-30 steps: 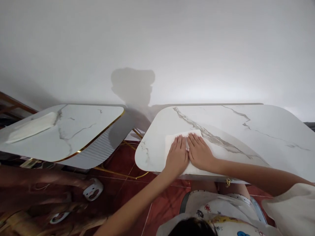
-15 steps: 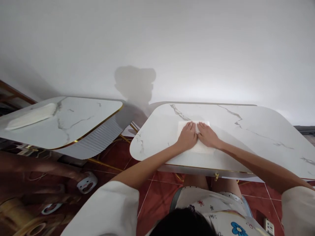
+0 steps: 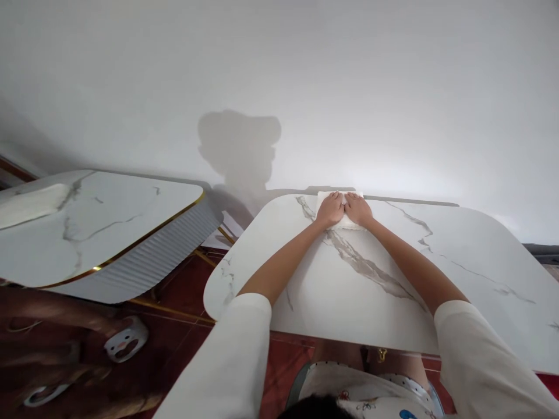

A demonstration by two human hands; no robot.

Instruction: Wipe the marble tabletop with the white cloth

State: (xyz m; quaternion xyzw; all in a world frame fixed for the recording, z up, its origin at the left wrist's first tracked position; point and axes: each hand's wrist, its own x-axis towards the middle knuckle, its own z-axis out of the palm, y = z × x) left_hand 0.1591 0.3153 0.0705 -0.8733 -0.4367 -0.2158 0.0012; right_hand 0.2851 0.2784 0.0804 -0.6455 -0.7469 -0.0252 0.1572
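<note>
A white cloth [image 3: 345, 225] lies flat near the far edge of a white marble-patterned table [image 3: 305, 273]. My left hand [image 3: 331, 208] rests palm down on the cloth's left half, fingers stretched forward. Beside it, my right hand [image 3: 357, 208] presses flat on the right half, its thumb side close to the left hand. Both arms reach out straight over the tabletop. Whether the cloth is folded underneath is hidden by the hands.
To the left stands a second marble-patterned table [image 3: 117, 218] with a gold edge and another white cloth [image 3: 32, 205] on it. A person's feet in slippers [image 3: 126, 339] show below it. The wall [image 3: 279, 75] rises directly behind both tables.
Both hands have slid the cloth forward, away from me, from the middle of the table to its far edge. The view has shifted slightly.
</note>
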